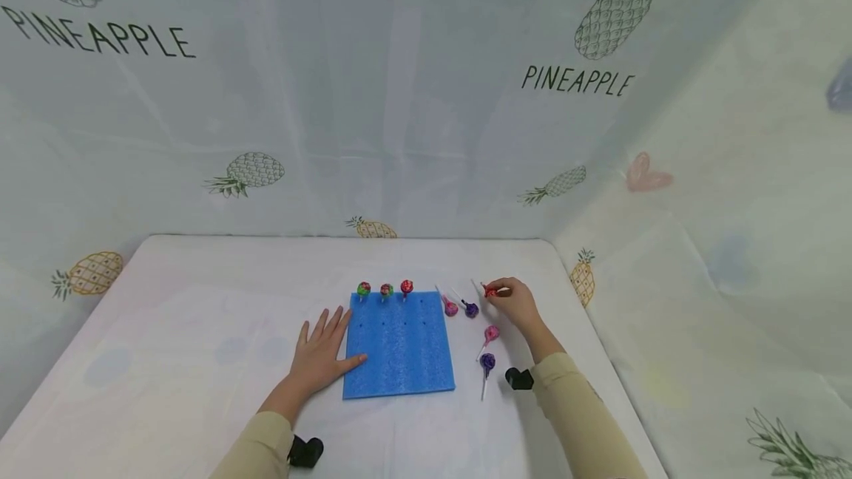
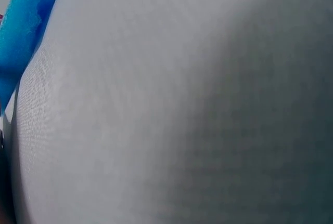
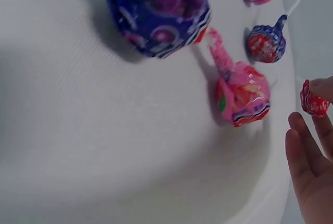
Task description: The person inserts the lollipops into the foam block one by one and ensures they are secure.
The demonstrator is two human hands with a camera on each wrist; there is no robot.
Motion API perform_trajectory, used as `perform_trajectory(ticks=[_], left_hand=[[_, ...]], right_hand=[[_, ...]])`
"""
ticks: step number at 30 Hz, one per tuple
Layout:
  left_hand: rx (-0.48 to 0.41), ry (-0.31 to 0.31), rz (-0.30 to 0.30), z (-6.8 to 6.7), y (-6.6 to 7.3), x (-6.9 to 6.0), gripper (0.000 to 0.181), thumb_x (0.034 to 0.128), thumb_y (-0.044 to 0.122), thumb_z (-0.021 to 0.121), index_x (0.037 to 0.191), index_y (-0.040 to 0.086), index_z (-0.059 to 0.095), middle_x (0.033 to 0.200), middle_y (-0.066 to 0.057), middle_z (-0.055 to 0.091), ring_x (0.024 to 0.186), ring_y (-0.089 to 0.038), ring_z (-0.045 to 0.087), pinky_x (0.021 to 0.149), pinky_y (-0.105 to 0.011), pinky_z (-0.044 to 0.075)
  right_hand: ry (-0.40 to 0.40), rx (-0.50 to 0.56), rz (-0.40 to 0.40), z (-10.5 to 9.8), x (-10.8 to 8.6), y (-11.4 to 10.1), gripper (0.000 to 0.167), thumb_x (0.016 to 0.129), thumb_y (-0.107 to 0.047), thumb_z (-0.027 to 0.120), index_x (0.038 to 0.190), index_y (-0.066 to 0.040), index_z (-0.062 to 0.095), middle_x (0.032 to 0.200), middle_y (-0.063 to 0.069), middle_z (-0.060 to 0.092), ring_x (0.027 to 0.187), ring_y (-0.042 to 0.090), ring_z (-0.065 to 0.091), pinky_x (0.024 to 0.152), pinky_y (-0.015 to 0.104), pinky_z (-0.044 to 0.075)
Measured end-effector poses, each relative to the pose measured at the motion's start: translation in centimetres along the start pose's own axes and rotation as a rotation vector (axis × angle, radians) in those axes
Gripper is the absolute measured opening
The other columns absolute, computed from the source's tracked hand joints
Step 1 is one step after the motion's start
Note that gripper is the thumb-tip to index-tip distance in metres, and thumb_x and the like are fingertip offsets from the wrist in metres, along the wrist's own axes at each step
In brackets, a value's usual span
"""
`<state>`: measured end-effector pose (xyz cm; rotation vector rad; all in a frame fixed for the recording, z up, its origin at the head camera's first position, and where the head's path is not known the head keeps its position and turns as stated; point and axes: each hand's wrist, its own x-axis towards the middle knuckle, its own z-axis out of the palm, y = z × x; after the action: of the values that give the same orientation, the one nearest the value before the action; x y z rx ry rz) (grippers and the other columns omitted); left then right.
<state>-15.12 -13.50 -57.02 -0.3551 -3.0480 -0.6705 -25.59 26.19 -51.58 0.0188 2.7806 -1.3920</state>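
right hand is pinching red lollipop, right of blue board; lift unclear | left hand is resting spread at board's left edge | risk: lollipop could be twisting or slipping if pinch round its head is loosening

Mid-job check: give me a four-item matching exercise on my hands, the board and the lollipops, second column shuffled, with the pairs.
1. Left hand
2. Right hand
3. Board
4. Row of three lollipops

A. Upright along the far edge
B. Pinching a red lollipop
C. Blue and flat
D. Fingers spread, thumb over the blue edge

Pairs: 1-D; 2-B; 3-C; 4-A
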Motion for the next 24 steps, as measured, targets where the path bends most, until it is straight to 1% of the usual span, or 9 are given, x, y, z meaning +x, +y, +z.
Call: perform_trajectory(ticks=[5, 11, 17, 20, 24], left_hand=[[0.009, -0.001, -0.004, -0.2, 0.0, -0.1, 0.097, 0.0837, 0.065, 0.060, 0.154, 0.007, 0.027, 0.158, -0.019, 0.023, 0.145, -0.043, 0.011, 0.110, -0.067, 0.001], [-0.005, -0.007, 0.003, -0.2, 0.2, -0.1, 0.098, 0.0839, 0.065, 0.060, 0.154, 0.007, 0.026, 0.158, -0.019, 0.023, 0.145, -0.043, 0.011, 0.110, -0.066, 0.001], [-0.016, 0.031, 0.022, 0.0, 0.1, -0.2, 0.097, 0.0828, 0.065, 0.062, 0.153, 0.005, 0.029, 0.157, -0.021, 0.025, 0.144, -0.044, 0.013, 0.110, -0.067, 0.001], [-0.018, 0.036, 0.022, 0.0, 0.2, -0.2, 0.097, 0.0826, 0.065, 0.061, 0.153, 0.006, 0.029, 0.157, -0.020, 0.025, 0.144, -0.044, 0.013, 0.110, -0.066, 0.001], [-0.023, 0.033, 0.019, 0.0, 0.2, -0.2, 0.097, 0.0826, 0.063, 0.062, 0.153, 0.006, 0.029, 0.157, -0.020, 0.025, 0.144, -0.044, 0.012, 0.110, -0.066, 0.000]], right_hand=[[-0.032, 0.038, -0.023, 0.2, -0.1, -1.3, 0.019, 0.087, -0.006, 0.072, 0.106, -0.005, 0.069, 0.116, 0.013, 0.058, 0.102, 0.029, 0.060, 0.075, 0.032, 0.054], [-0.042, 0.055, -0.062, 0.8, 0.1, -2.0, 0.018, 0.086, -0.004, 0.071, 0.104, -0.004, 0.069, 0.116, 0.012, 0.056, 0.100, 0.028, 0.061, 0.073, 0.031, 0.054], [-0.070, 0.077, -0.117, 1.5, 0.1, -3.3, 0.018, 0.085, -0.001, 0.069, 0.103, 0.001, 0.067, 0.111, 0.013, 0.056, 0.092, 0.026, 0.060, 0.067, 0.029, 0.050], [-0.092, 0.080, -0.138, 1.7, 0.0, -4.0, 0.019, 0.085, 0.001, 0.068, 0.104, 0.001, 0.067, 0.109, 0.012, 0.057, 0.090, 0.025, 0.061, 0.068, 0.029, 0.050], [-0.119, 0.072, -0.177, 2.0, -0.1, -4.7, 0.017, 0.087, 0.000, 0.068, 0.104, -0.001, 0.068, 0.107, 0.009, 0.059, 0.089, 0.023, 0.061, 0.070, 0.029, 0.052]])
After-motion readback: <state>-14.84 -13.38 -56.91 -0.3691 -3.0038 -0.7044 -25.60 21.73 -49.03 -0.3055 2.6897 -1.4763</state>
